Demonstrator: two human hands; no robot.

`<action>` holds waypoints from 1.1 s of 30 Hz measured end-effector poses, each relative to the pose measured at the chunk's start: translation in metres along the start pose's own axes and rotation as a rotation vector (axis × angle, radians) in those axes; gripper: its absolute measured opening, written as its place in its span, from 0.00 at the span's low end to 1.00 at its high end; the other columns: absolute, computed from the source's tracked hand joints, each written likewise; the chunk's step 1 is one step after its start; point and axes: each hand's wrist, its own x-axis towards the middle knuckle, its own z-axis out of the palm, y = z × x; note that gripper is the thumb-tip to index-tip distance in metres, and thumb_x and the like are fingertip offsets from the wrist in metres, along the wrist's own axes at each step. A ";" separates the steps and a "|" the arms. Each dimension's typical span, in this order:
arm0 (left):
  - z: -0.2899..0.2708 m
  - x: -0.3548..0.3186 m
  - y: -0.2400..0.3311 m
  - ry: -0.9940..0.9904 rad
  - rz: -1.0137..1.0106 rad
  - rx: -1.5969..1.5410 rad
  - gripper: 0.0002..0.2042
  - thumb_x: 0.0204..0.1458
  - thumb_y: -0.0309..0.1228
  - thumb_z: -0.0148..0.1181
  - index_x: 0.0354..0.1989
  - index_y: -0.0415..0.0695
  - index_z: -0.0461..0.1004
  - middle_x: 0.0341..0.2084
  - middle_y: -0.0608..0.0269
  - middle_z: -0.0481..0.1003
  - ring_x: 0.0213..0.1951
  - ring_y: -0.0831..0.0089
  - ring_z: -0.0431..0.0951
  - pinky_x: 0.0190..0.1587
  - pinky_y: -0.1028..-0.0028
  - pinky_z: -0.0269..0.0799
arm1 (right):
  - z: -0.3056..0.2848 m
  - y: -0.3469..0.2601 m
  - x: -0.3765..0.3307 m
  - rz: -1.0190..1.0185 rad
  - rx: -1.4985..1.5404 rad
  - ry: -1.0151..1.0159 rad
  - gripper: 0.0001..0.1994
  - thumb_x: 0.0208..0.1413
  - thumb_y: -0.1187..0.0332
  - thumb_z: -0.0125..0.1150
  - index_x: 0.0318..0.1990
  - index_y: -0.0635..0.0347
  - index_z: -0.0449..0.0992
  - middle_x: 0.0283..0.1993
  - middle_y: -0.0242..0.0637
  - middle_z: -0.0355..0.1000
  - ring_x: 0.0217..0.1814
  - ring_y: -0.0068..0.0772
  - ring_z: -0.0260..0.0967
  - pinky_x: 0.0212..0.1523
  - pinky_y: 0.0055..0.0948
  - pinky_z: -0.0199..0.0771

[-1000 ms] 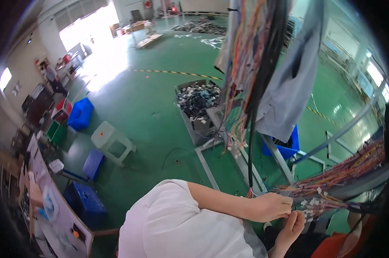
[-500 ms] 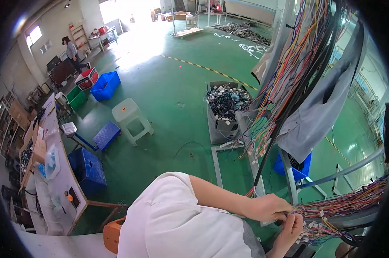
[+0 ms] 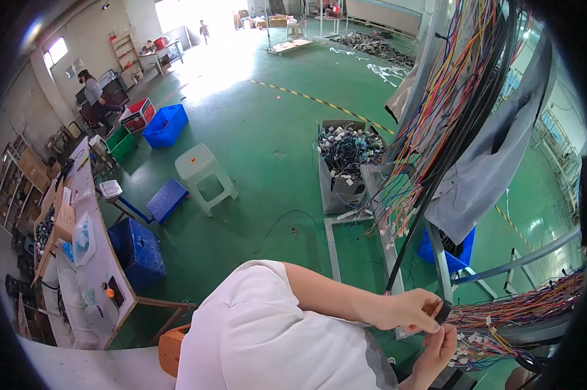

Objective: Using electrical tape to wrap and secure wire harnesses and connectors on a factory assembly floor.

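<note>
My left hand reaches in from the left, its fingers curled round a small black object that looks like a roll of tape or a connector. Just below, my right hand is pinched, fingertips almost touching the left hand's. What it pinches is too small to make out. Right beside both hands lies a thick bundle of coloured wires. Under it hang wire ends with white connectors.
Another wire bundle hangs on a metal frame, with a grey cloth beside it. A bin of cables, a stool, blue crates and a worktable stand around. A person is at the far left.
The black object has come up from under my left hand to its fingertips. My hands stay close together. The view has shifted slightly, and the distant person has changed posture.
</note>
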 end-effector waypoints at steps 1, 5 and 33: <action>0.004 -0.002 -0.002 0.011 0.151 0.036 0.12 0.43 0.28 0.53 0.36 0.37 0.67 0.22 0.68 0.67 0.22 0.82 0.66 0.22 0.83 0.61 | 0.001 0.001 -0.001 0.114 0.271 0.055 0.09 0.55 0.70 0.42 0.24 0.62 0.60 0.17 0.24 0.52 0.18 0.12 0.46 0.18 0.16 0.44; 0.001 -0.007 0.005 -0.090 0.234 0.008 0.09 0.44 0.31 0.53 0.31 0.38 0.68 0.22 0.69 0.66 0.22 0.83 0.65 0.23 0.83 0.60 | -0.009 -0.019 0.000 0.235 0.206 -0.144 0.10 0.56 0.67 0.46 0.25 0.60 0.66 0.24 0.31 0.64 0.26 0.20 0.61 0.24 0.20 0.55; -0.005 0.010 0.030 -0.091 -0.351 0.028 0.24 0.42 0.32 0.59 0.47 0.39 0.58 0.24 0.64 0.67 0.23 0.79 0.66 0.23 0.81 0.61 | 0.005 -0.051 0.009 -0.067 -0.257 0.101 0.07 0.50 0.75 0.46 0.22 0.65 0.63 0.16 0.31 0.57 0.18 0.18 0.53 0.18 0.19 0.51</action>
